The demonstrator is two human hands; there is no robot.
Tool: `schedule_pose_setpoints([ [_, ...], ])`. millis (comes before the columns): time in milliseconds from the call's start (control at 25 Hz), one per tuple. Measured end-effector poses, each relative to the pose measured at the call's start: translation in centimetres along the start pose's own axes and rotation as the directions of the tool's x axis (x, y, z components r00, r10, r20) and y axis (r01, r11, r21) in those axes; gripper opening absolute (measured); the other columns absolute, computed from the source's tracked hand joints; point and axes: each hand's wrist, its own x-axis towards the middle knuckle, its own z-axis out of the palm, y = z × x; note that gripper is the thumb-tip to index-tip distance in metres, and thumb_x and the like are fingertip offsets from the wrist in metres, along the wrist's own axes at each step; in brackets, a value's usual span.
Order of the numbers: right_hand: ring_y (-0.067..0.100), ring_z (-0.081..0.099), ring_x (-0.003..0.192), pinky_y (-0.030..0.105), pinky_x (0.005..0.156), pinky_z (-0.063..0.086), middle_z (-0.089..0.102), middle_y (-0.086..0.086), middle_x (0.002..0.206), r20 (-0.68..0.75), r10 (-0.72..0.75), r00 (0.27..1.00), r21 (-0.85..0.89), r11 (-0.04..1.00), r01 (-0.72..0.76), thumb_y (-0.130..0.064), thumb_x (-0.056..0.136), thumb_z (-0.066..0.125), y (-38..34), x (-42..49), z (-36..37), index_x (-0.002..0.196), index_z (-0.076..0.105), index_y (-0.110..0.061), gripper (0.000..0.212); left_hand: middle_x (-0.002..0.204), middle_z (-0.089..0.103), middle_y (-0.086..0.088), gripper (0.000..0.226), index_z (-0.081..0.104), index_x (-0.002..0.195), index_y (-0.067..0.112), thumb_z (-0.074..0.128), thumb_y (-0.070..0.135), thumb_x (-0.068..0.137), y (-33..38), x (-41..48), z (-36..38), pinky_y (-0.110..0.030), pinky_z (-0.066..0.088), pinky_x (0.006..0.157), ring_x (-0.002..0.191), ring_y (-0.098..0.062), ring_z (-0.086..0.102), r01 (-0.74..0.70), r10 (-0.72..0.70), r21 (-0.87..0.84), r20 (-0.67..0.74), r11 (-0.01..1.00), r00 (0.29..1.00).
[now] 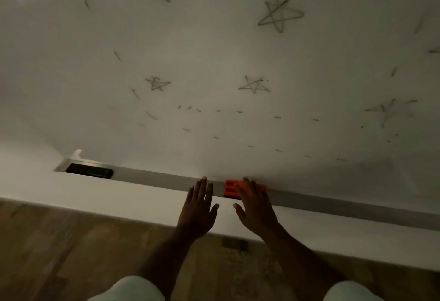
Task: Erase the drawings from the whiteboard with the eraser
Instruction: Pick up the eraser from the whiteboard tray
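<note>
A whiteboard (214,57) fills the upper view, marked with several drawn stars, such as one at the upper right (278,13) and one at mid-left (157,83), plus short dashes and streaks. An orange eraser (230,189) lies on the metal tray (154,178) along the board's lower edge. My right hand (256,205) reaches over the eraser with fingers spread, its fingertips covering the eraser's right part; no grip shows. My left hand (198,205) is flat and open just left of it, fingertips at the tray.
A black object (89,170) sits at the tray's left end. Below the tray is a white wall strip (95,198), then a wooden floor (59,253). A small dark floor plate (234,244) lies between my forearms.
</note>
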Motion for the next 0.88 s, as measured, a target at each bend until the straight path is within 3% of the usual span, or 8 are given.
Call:
schedule_pose_setpoints([
  [240, 0.032, 0.023, 0.147, 0.049, 0.117, 0.031, 0.022, 0.005, 0.163, 0.018, -0.039, 0.999, -0.067, 0.997, 0.04, -0.034, 0.102, 0.045, -0.2, 1.5, 1.4, 0.148, 0.038, -0.031, 0.047, 0.166, -0.023, -0.011, 0.076, -0.013, 0.16, 0.013, 0.02, 0.054, 0.106, -0.8, 0.1, 1.9, -0.039, -0.011, 0.124, 0.155, -0.029, -0.019, 0.039, -0.046, 0.044, 0.158, 0.998, 0.986],
  [400, 0.029, 0.038, 0.136, 0.042, 0.108, 0.039, 0.04, 0.007, 0.152, -0.038, -0.019, 0.999, -0.132, 0.991, 0.014, -0.023, 0.101, 0.047, -0.5, 2.6, 1.1, 0.127, 0.059, -0.021, 0.028, 0.167, -0.022, -0.012, 0.076, -0.016, 0.159, 0.013, 0.021, 0.053, 0.106, -0.9, 0.2, 1.9, -0.04, -0.009, 0.125, 0.154, -0.029, -0.021, 0.052, -0.061, 0.047, 0.202, 0.998, 0.978],
  [520, 0.031, 0.049, 0.124, 0.042, 0.095, 0.046, 0.048, 0.011, 0.141, -0.07, -0.004, 0.998, -0.133, 0.991, -0.005, -0.019, 0.098, 0.053, -0.9, 3.4, 0.5, 0.116, 0.062, -0.015, 0.02, 0.168, -0.02, -0.013, 0.075, -0.014, 0.16, 0.013, 0.021, 0.052, 0.107, -0.8, 0.4, 1.2, -0.041, -0.008, 0.126, 0.155, -0.029, -0.019, 0.04, -0.052, 0.058, 0.224, 0.998, 0.973],
  [640, 0.029, 0.051, 0.124, 0.041, 0.101, 0.044, 0.05, 0.01, 0.14, -0.11, 0.006, 0.994, -0.109, 0.994, -0.018, -0.026, 0.097, 0.057, -0.8, 3.0, 0.2, 0.121, 0.06, -0.014, 0.027, 0.169, -0.016, -0.013, 0.075, -0.01, 0.161, 0.013, 0.022, 0.052, 0.107, -0.6, 0.2, 0.5, -0.042, -0.007, 0.126, 0.155, -0.029, -0.017, 0.026, -0.044, 0.079, 0.232, 0.997, 0.972],
  [800, 0.029, 0.053, 0.129, 0.039, 0.107, 0.046, 0.053, 0.01, 0.142, -0.232, 0.026, 0.972, 0.08, 0.997, -0.008, -0.033, 0.097, 0.059, -1.6, 1.3, -1.9, 0.126, 0.059, -0.011, 0.036, 0.171, -0.003, -0.013, 0.071, 0.003, 0.163, 0.014, 0.023, 0.051, 0.107, 0.2, -0.1, -1.4, -0.043, -0.002, 0.127, 0.158, -0.029, -0.006, -0.013, 0.001, 0.063, 0.183, 0.998, 0.983],
  [880, 0.023, 0.064, 0.111, 0.031, 0.094, 0.052, 0.061, 0.008, 0.129, -0.314, 0.029, 0.949, 0.176, 0.984, 0.028, -0.035, 0.098, 0.058, -2.0, 0.3, -4.2, 0.122, 0.06, -0.01, 0.035, 0.167, 0.023, -0.011, 0.066, 0.023, 0.161, 0.014, 0.029, 0.05, 0.106, 1.1, -0.1, -3.7, -0.041, 0.014, 0.127, 0.154, -0.029, 0.018, -0.045, 0.042, 0.034, 0.099, 0.998, 0.994],
])
